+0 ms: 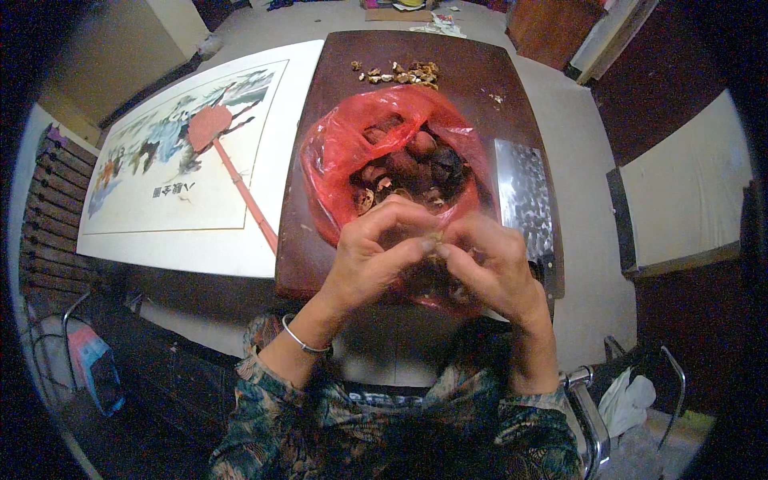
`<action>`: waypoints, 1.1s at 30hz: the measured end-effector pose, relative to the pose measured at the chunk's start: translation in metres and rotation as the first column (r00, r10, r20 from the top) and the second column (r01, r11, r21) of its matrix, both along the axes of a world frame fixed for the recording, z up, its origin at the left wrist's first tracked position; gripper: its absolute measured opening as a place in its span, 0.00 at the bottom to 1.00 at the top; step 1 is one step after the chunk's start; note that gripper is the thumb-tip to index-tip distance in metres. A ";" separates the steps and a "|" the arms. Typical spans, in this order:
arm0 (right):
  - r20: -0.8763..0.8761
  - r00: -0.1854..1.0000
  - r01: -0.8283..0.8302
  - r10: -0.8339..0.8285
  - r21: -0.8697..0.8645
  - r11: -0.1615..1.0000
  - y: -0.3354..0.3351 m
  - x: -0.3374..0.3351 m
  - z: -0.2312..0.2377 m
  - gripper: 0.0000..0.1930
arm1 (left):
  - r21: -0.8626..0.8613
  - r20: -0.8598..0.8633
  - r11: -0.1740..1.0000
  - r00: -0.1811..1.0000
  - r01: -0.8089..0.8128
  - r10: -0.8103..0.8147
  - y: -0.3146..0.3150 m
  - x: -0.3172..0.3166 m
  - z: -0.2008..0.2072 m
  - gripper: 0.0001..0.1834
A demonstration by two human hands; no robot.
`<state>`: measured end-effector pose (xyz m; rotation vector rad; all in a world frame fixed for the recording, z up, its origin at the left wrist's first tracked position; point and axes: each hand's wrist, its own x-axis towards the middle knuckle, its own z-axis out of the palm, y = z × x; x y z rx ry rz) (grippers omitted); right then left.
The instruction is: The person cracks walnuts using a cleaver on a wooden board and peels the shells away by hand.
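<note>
My left hand [372, 250] and my right hand [498, 266] meet over the near edge of a red plastic bag [330, 152]. Thumbs and fingertips of both are pinched together on a small pale piece [436, 237], which looks like walnut; the fingers cover most of it. Inside the open bag lie several dark brown walnuts [410, 166] and broken shells [365, 198]. At the far end of the dark table sits a little heap of walnut pieces [412, 75]. My left wrist wears a silver bangle [302, 336].
The dark wooden table [488, 68] carries the bag. On its right lies a shiny patterned sheet [524, 196]. To the left, a red fly swatter [232, 168] rests on a white table [276, 60] with a painted top. Metal-framed chairs [588, 416] stand close by.
</note>
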<state>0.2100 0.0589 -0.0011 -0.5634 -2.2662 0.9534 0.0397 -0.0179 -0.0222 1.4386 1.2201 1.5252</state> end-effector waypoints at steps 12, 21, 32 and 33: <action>-0.189 0.978 0.100 -0.085 0.073 0.992 -0.001 -0.008 -0.007 0.05 | -0.110 0.102 0.994 0.994 -0.023 0.034 0.001 -0.005 0.000 0.11; -0.133 0.977 0.168 -0.167 -0.009 0.986 -0.001 -0.006 -0.003 0.05 | -0.247 0.147 0.969 0.988 -0.014 0.051 -0.004 -0.003 0.006 0.13; -0.015 0.952 0.292 -0.307 0.360 0.886 0.011 -0.006 -0.001 0.05 | -0.233 0.317 0.957 0.917 -0.171 0.241 0.000 -0.024 -0.003 0.14; 0.018 0.949 0.280 -0.315 0.413 0.867 0.012 -0.008 -0.003 0.06 | -0.222 0.335 0.959 0.910 -0.175 0.243 0.001 -0.025 -0.004 0.14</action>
